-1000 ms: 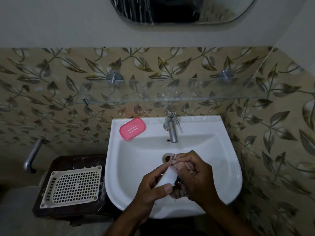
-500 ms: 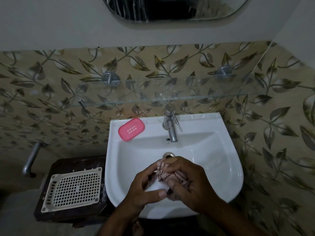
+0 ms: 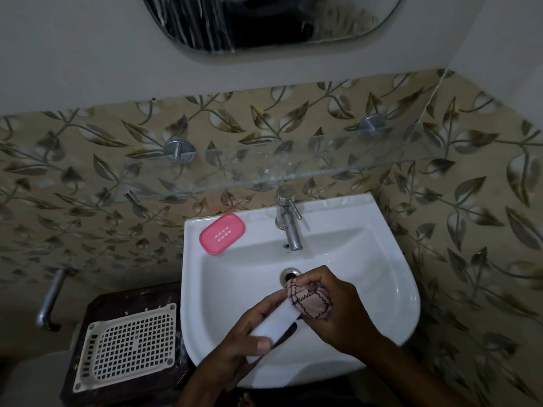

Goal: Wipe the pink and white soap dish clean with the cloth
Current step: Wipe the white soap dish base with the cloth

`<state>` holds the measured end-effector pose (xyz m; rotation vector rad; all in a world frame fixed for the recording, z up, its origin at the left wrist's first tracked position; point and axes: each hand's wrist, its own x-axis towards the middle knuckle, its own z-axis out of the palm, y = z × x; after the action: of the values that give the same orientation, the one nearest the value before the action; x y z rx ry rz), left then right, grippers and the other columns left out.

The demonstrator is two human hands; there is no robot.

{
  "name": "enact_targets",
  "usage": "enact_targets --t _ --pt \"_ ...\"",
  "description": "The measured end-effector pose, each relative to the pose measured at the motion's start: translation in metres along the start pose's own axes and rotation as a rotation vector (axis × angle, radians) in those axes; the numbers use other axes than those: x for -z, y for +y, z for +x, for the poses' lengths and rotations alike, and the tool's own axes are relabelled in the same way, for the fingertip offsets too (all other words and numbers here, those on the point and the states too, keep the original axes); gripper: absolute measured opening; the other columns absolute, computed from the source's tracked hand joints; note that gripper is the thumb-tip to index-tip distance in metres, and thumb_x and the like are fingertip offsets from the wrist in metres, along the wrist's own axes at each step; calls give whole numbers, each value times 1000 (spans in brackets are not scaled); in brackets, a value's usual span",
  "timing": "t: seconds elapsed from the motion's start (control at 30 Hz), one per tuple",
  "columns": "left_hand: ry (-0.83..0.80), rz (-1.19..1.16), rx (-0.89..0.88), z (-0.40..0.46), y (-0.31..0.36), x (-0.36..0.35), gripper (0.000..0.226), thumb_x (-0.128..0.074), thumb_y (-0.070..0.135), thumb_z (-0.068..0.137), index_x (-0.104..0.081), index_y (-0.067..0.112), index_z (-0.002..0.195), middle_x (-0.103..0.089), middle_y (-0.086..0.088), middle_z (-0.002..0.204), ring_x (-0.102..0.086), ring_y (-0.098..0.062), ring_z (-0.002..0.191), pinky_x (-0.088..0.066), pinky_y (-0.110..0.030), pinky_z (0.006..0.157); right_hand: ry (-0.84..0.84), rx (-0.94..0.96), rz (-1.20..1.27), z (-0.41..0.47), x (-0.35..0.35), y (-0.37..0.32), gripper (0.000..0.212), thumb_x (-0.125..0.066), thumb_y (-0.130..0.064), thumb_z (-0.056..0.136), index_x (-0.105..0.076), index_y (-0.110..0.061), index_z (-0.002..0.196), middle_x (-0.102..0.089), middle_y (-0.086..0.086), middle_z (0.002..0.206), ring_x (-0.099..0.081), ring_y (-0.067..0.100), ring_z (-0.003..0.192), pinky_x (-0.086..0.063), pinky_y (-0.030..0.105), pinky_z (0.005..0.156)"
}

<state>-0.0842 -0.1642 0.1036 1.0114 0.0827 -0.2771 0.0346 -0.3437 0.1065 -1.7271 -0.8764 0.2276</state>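
Observation:
Over the white basin (image 3: 382,289), my left hand (image 3: 244,339) grips the white part of the soap dish (image 3: 277,318), thumb on top. My right hand (image 3: 338,306) is closed around a bunched pale cloth with dark stitched lines (image 3: 308,298), pressed against the far end of the white part. The pink part of the soap dish (image 3: 222,233), with small drain slots, lies apart on the basin's back left rim.
A steel tap (image 3: 289,224) stands at the basin's back. A glass shelf (image 3: 264,179) hangs above it, under a mirror (image 3: 273,22). A cream plastic grid tray (image 3: 126,345) lies on a dark stand to the left. A metal pipe (image 3: 51,298) sticks out at far left.
The cloth in my right hand has slid toward the far end of the white part, baring more of it. The view has tilted slightly.

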Motion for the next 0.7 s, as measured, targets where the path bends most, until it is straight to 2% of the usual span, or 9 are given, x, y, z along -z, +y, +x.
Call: enact_targets --t 0.1,0.2,0.27,0.33,0.4,0.5,0.57,0.63,0.7 --pt "58 -142 135 10 5 -2 93 -86 34 64 -53 14 148 -62 -23 140 -59 -46 128 -38 -61 115 159 120 -149 6 -5 5 37 -83 -11 79 -62 -20 108 -68 -16 106 -69 -1 96 -57 17 79" --pt "143 25 259 18 19 -10 76 -74 51 76 -57 18 142 -67 -22 132 -67 -46 104 -52 -55 92 289 215 -291 7 -7 10 36 -83 -10 78 -63 -18 106 -70 -8 104 -69 6 96 -58 22 82" --pt "209 146 238 21 21 -15 70 -66 63 78 -67 14 128 -71 -21 121 -66 -37 84 -56 -41 74 325 226 -344 3 -9 9 42 -85 -7 72 -63 -17 106 -71 -6 105 -70 11 95 -59 24 83" --pt "292 197 138 22 15 -15 65 -70 58 74 -72 13 120 -73 -24 104 -62 -33 71 -52 -35 64 311 204 -322 -2 -10 4 42 -83 -8 72 -63 -18 108 -70 -8 110 -69 12 99 -59 25 84" --pt "334 232 38 20 8 -12 57 -74 47 73 -74 18 122 -69 -30 92 -60 -32 66 -47 -36 61 296 146 -207 -6 -12 -3 36 -79 -13 77 -64 -20 109 -69 -14 115 -69 9 103 -59 25 86" --pt "300 242 -59 17 0 -11 59 -72 39 79 -69 16 132 -64 -40 96 -57 -31 63 -46 -36 58 363 -132 62 -4 -12 -8 33 -80 -4 81 -68 -31 96 -75 -14 96 -74 8 88 -61 25 73" --pt "290 242 -88 16 -1 -14 59 -69 41 80 -68 14 133 -62 -41 95 -56 -31 63 -46 -35 57 379 -206 54 -2 -16 -9 37 -82 1 81 -68 -31 94 -76 -13 89 -74 6 83 -61 27 69" --pt "305 260 -94 17 -1 -16 59 -67 44 81 -69 13 131 -60 -40 88 -55 -32 63 -46 -36 58 374 -114 -85 0 -19 -18 28 -82 -10 83 -68 -26 102 -75 -14 95 -73 6 90 -62 27 77" --pt "319 298 -119 16 0 -15 58 -68 45 82 -70 11 129 -59 -38 82 -54 -32 62 -45 -35 57 317 85 -242 1 -20 -26 30 -79 -21 83 -67 -22 110 -74 -9 110 -72 9 102 -59 25 89"
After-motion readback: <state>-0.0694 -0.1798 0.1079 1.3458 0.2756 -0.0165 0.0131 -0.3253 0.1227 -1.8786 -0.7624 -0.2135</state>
